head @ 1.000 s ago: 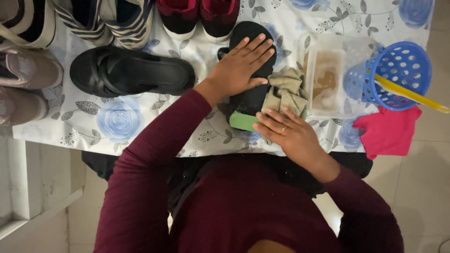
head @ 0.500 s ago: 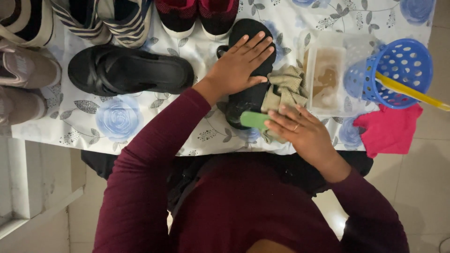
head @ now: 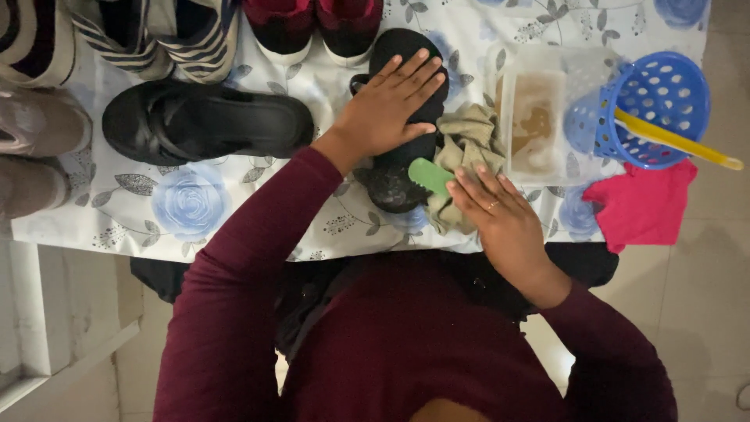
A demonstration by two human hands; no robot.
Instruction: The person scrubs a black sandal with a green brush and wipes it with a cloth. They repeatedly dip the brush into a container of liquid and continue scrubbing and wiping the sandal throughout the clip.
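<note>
Since the earlier frame, the right hand (head: 500,223) has carried the green brush (head: 430,176) up from the bench edge to the heel end of the black sandal (head: 402,125); the left hand has stayed pressed on that sandal.

Left hand (head: 391,105): grip released, palm flat, fingers spread along the sandal's upper part, holding it against the bench (head: 195,207). Right hand: grip closed on the green brush, whose free end projects from the fingertips toward the sandal heel and meets it or lies just beside it; contact cannot be confirmed.

An olive cloth (head: 465,144) lies crumpled directly beyond the right grip, touching the sandal's side. A clear tub (head: 539,121) with brownish liquid stands just beyond the cloth, with a blue perforated basket (head: 652,105) and a yellow handle (head: 676,141) next to it. A pink cloth (head: 641,203) lies outboard of the right grip. A second black sandal (head: 207,121) lies outboard of the left grip.
</note>
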